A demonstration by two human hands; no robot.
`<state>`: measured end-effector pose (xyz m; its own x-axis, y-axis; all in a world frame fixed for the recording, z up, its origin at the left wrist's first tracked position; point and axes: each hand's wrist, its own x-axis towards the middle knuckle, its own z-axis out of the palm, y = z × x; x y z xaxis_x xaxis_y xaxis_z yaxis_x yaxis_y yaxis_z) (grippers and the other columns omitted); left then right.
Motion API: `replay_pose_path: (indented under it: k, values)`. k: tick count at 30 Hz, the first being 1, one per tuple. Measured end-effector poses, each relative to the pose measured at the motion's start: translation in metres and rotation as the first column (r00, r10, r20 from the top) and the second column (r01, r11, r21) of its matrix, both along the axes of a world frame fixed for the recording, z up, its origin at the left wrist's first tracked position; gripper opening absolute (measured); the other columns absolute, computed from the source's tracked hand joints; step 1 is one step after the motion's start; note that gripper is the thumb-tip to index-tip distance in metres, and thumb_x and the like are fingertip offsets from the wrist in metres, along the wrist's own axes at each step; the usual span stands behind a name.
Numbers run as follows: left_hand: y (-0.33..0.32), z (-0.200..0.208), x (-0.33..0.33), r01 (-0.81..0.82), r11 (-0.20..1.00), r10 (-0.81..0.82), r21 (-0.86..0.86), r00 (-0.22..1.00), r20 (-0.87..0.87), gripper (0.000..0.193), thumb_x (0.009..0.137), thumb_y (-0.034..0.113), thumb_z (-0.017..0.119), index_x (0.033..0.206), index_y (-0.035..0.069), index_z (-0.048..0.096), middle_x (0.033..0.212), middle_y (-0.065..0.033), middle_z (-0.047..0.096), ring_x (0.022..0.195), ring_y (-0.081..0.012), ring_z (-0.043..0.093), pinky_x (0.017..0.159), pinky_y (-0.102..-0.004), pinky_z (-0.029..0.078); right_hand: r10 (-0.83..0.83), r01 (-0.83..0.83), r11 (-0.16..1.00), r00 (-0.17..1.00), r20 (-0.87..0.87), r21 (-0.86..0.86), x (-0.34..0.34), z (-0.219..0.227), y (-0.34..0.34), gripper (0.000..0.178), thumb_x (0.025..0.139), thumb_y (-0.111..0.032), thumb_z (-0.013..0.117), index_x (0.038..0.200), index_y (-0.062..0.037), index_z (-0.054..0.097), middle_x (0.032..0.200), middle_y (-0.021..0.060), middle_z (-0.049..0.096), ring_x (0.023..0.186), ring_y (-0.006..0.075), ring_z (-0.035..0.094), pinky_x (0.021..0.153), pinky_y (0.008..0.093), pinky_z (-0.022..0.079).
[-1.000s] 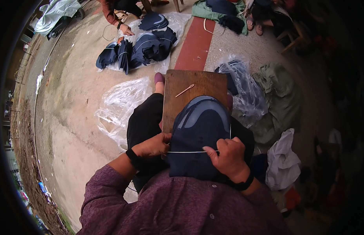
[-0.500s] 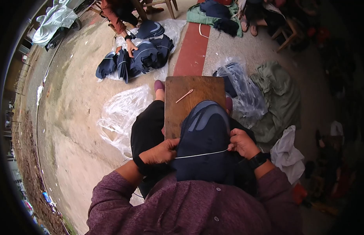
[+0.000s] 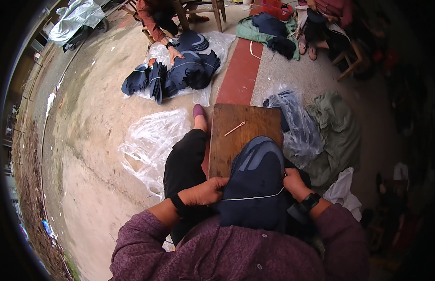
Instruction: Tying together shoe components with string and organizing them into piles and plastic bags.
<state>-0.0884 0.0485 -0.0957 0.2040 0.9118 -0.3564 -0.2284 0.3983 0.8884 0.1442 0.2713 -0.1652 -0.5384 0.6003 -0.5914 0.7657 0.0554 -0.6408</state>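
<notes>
A stack of dark blue cloth pieces (image 3: pixel 250 182) with a rounded end and grey curved bands lies across my lap, its far end resting on a wooden bench (image 3: pixel 222 154). Across the stack runs a thin white cord (image 3: pixel 253 198), bowed slightly toward me. At the stack's left edge my left hand (image 3: pixel 205 192) is closed on one end of the cord. My right hand (image 3: pixel 297 184) pinches the other end by the right edge. The fingertips of both hands are partly hidden. On the bench top lies a pinkish stick with a looped end (image 3: pixel 235 128).
Clear plastic sheeting (image 3: pixel 154 145) lies left of my leg. Right of the bench are a plastic bag with dark cloth (image 3: pixel 297 122) and a green cloth (image 3: pixel 336 122). Beyond, a person's hand (image 3: pixel 175 54) touches tied dark blue bundles (image 3: pixel 191 70). Another person sits at far right.
The view has shifted, so the scene sits lower and farther right. My hands still hold the cord across the stack. The other person's hand now lies on top of a bundle.
</notes>
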Motion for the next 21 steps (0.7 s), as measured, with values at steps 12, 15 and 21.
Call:
replay_pose_path:
  k: [12, 15, 21]
  values:
    - [-0.007, -0.007, 0.004, 0.019, 0.991, -0.013, 0.132, 0.999, -0.049, 0.048, 0.082, -0.013, 0.041, 0.127, -0.001, 0.052, 0.125, -0.0077, 0.058, 0.121, -0.0166, 0.049, 0.104, -0.0291, 0.036, -0.185, 0.083, 0.936, 0.943, -0.278, -0.342, 0.004, 0.049, -0.012, 0.059, 0.068, 0.019, 0.035, 0.124, 0.0073, 0.05, 0.122, 0.0159, 0.057, 0.115, 0.0263, 0.053, 0.099, 0.0321, 0.039]
    - [-0.009, -0.007, 0.006, -0.028, 0.993, 0.022, 0.114, 0.998, 0.053, 0.049, 0.08, -0.013, 0.039, 0.125, -0.001, 0.053, 0.122, -0.0078, 0.059, 0.119, -0.0162, 0.049, 0.102, -0.0284, 0.037, -0.273, 0.078, 0.876, 0.894, -0.355, -0.476, 0.008, 0.057, -0.014, 0.061, 0.068, 0.02, 0.035, 0.125, 0.0052, 0.051, 0.124, 0.0135, 0.057, 0.115, 0.0237, 0.053, 0.1, 0.031, 0.039]
    - [0.003, -0.01, 0.009, -0.161, 0.953, 0.2, -0.258, 0.971, 0.133, 0.041, 0.084, 0.001, 0.053, 0.125, 0.0, 0.054, 0.117, -0.0092, 0.061, 0.112, -0.0158, 0.053, 0.09, -0.0287, 0.045, -0.428, -0.017, 0.752, 0.747, -0.509, -0.659, 0.017, 0.058, -0.024, 0.057, 0.07, 0.02, 0.037, 0.121, 0.0032, 0.056, 0.119, 0.0101, 0.06, 0.11, 0.0185, 0.057, 0.098, 0.03, 0.042]
